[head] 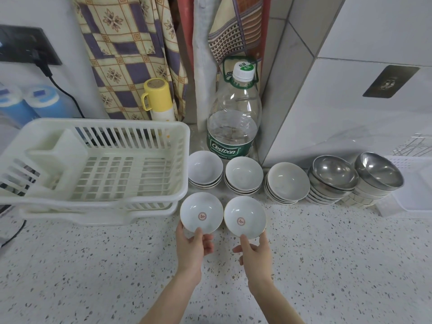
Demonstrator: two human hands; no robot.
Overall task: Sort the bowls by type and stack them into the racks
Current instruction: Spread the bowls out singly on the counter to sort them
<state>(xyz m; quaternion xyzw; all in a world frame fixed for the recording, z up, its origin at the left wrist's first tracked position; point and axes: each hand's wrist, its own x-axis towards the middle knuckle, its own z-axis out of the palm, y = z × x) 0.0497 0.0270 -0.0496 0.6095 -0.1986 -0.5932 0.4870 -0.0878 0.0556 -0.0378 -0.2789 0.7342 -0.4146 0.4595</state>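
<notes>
My left hand (191,249) grips the near rim of a white bowl with a red emblem (201,212). My right hand (254,253) holds a matching emblem bowl (245,217) the same way, side by side above the counter. Behind them stand three stacks of plain white bowls (205,169) (243,175) (287,182). Further right stands a stack of steel bowls (333,176), then a steel bowl atop white ones (378,171). An empty white plastic rack (98,164) sits at the left.
A large water bottle (233,113) stands behind the bowl stacks, a yellow-lidded flask (157,99) behind the rack. At the far right lies a second white tray (413,183) with a wire rack (413,146) behind it. Speckled counter (93,265) spreads in front.
</notes>
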